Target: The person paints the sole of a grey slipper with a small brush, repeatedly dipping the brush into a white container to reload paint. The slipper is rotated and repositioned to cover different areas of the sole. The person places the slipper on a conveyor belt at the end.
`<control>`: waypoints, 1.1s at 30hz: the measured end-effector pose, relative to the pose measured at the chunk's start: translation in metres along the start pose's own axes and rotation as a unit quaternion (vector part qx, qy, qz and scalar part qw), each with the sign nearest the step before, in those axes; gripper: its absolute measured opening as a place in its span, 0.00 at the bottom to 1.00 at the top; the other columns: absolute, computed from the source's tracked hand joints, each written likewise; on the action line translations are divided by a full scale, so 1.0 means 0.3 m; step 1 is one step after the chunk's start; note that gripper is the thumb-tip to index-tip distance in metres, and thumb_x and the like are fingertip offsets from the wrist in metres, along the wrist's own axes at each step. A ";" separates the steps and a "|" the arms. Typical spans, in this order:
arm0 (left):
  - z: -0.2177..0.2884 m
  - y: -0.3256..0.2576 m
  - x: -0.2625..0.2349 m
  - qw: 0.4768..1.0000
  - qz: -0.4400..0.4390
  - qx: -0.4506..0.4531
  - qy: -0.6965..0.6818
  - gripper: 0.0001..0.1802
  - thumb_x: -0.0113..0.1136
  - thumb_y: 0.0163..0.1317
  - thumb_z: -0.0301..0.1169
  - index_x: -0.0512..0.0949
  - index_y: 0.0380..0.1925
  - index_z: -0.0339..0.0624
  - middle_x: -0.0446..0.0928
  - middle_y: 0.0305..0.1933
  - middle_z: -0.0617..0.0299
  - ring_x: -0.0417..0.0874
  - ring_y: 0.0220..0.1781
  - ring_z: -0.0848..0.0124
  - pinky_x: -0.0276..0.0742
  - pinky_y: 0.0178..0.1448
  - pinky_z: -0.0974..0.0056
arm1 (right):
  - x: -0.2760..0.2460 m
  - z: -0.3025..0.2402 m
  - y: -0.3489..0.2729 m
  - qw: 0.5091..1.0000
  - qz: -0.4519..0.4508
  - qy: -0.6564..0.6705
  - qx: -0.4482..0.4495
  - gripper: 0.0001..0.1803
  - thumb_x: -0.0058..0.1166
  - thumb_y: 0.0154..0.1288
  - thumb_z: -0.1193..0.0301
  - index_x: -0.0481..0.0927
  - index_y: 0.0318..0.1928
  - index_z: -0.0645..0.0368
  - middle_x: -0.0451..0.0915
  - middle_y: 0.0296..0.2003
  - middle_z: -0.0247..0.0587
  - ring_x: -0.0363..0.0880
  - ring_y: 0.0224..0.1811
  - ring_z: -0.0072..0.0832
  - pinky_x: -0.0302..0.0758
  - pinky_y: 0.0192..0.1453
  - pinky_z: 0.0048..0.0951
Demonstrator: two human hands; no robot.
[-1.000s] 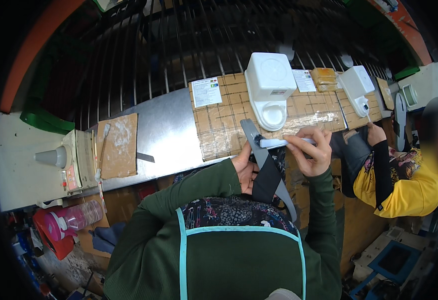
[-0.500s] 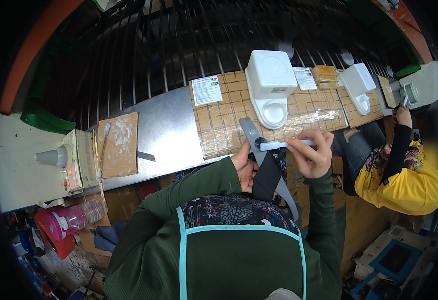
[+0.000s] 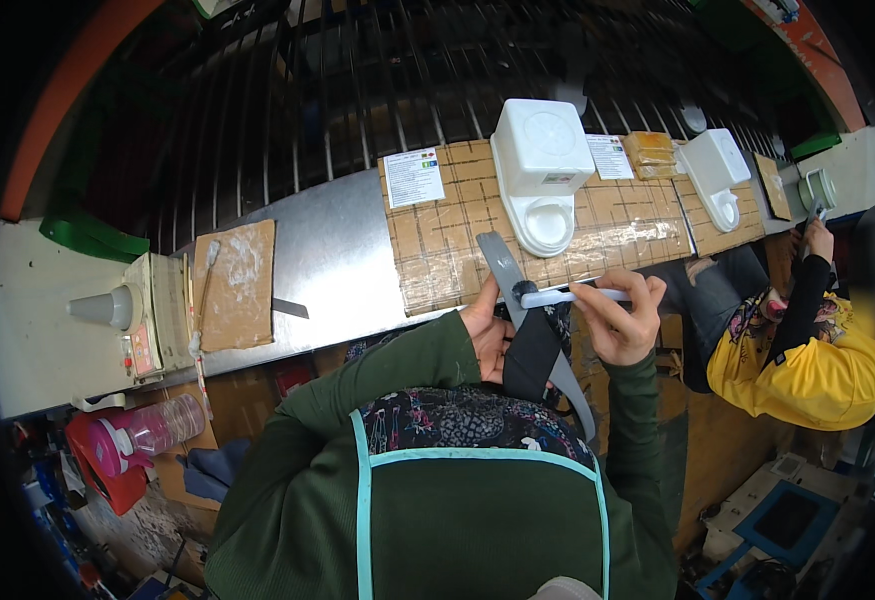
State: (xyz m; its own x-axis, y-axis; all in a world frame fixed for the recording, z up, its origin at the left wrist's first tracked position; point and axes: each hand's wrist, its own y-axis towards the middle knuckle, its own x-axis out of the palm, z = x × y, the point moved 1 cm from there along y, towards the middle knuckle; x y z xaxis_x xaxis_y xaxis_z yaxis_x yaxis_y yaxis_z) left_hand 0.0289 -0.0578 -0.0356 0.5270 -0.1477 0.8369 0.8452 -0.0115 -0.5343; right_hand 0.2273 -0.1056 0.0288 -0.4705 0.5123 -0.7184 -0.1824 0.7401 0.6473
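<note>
Grey, flat and strap-like, a long strip of webbing (image 3: 506,272) is rising between the person's two hands, its upper end slanting up and to the left over the taped cardboard sheet (image 3: 458,225) that is covering part of the steel table (image 3: 333,255), while its lower length is running down past a black band (image 3: 533,355) toward the person's lap. The left hand (image 3: 486,335) is closing around the strip from the left side, fingers curled against it just below the point where a slim white rod-shaped tool with a dark tip (image 3: 570,296) is meeting it. The right hand (image 3: 623,318) is pinching that tool by its right end, so the tool's long axis is lying nearly level, pointing leftward, with the dark tip touching the strip; the strip's own axis is running almost upright, crossing the tool at a steep angle. The left hand is the nearer one to the strip, the right hand is reaching it only through the tool. Just beyond the hands, a white boxy plastic housing with a round opening (image 3: 543,170) is sitting on the cardboard, and a second, similar white housing (image 3: 715,170) is standing farther right. A co-worker in a yellow jacket (image 3: 803,365) is sitting to the right, well apart, one hand (image 3: 820,240) raised near the table's far end.
</note>
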 end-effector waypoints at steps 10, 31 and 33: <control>-0.002 0.006 -0.008 0.999 -0.026 0.022 0.031 0.73 0.32 0.39 0.86 0.52 0.65 0.25 0.65 0.61 0.42 0.71 0.63 0.52 0.70 0.62 0.46 | -0.016 -0.012 -0.014 1.000 -0.001 -0.014 0.002 0.17 0.70 0.43 0.70 0.87 0.39 0.43 0.76 0.31 0.28 0.69 0.30 0.21 0.51 0.43 0.31; -0.009 0.010 -0.008 0.999 -0.034 0.020 0.012 0.75 0.36 0.37 0.86 0.51 0.63 0.19 0.66 0.56 0.36 0.72 0.60 0.45 0.72 0.61 0.43 | -0.062 -0.020 -0.036 0.999 -0.032 -0.024 -0.006 0.18 0.70 0.43 0.69 0.87 0.39 0.43 0.77 0.33 0.29 0.69 0.30 0.21 0.51 0.42 0.32; -0.009 0.011 -0.009 0.999 -0.038 0.018 0.012 0.75 0.36 0.37 0.86 0.51 0.63 0.19 0.66 0.56 0.36 0.73 0.60 0.45 0.72 0.61 0.43 | -0.075 -0.010 -0.025 0.998 -0.048 -0.019 -0.020 0.18 0.70 0.43 0.69 0.87 0.39 0.43 0.77 0.33 0.28 0.69 0.30 0.21 0.51 0.42 0.32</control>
State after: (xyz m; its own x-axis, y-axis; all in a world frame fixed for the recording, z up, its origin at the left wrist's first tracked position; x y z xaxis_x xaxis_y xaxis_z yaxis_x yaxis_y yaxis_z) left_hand 0.0301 -0.0601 -0.0400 0.4590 -0.1706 0.8719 0.8858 0.0123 -0.4639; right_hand 0.2368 -0.1238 0.0409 -0.4156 0.4566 -0.7866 -0.2605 0.7689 0.5839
